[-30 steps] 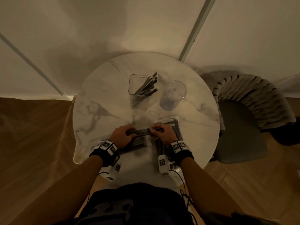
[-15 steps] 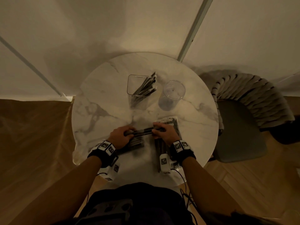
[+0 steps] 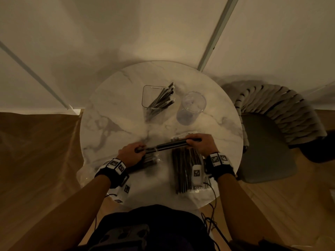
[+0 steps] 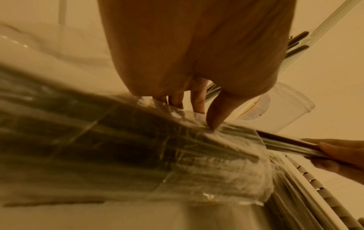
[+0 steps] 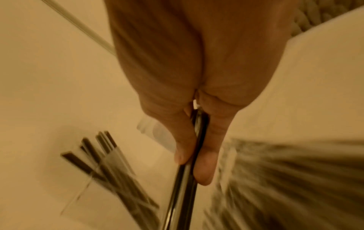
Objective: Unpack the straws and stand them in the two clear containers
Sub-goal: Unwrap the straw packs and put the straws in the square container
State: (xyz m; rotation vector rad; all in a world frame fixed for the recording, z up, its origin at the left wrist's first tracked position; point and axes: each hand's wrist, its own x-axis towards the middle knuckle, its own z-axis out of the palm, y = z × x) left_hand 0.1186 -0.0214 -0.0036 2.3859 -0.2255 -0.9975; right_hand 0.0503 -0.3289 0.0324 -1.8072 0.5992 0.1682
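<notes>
On the round marble table (image 3: 112, 113) my left hand (image 3: 131, 153) grips a clear plastic pack of dark straws (image 4: 177, 155), with the thumb pressing on its open end. My right hand (image 3: 198, 144) pinches a few straws (image 3: 170, 146) that stick partway out of that pack (image 5: 185, 186). A square clear container (image 3: 155, 102) at the back holds several leaning straws (image 5: 110, 163). To its right stands a round clear container (image 3: 192, 105) with no straws in it. A second pack of straws (image 3: 184, 171) lies under my right wrist.
A grey chair with a woven back (image 3: 272, 127) stands close to the table's right edge. White walls rise right behind the table. Brown paper (image 3: 36, 151) covers the floor at the left. Cables hang from the wristbands by the near table edge.
My right hand has moved to the right, drawing the few straws farther out of the pack. My left hand has stayed on the pack.
</notes>
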